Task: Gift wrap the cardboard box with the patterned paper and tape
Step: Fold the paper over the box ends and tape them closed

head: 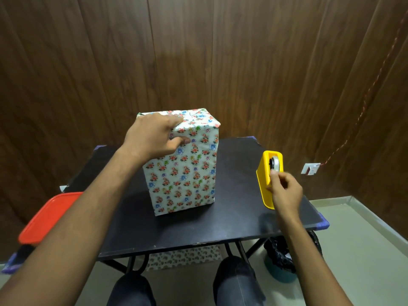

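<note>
A tall box (183, 173) covered in white floral paper stands upright in the middle of the black table (198, 228). My left hand (154, 138) grips its top left corner, fingers over the folded top flaps and thumb on the front face. A yellow tape dispenser (266, 182) stands at the table's right side with a tape roll (274, 165) inside. My right hand (284, 191) is at the dispenser's near end, fingers curled and pinching at the tape there; the tape end itself is too small to make out.
A red lid (47, 217) lies at the table's left edge. Under the table are a sheet of patterned paper (183, 257) and a teal bin with a black bag (284, 261). My knees sit below the front edge. A wooden wall stands close behind.
</note>
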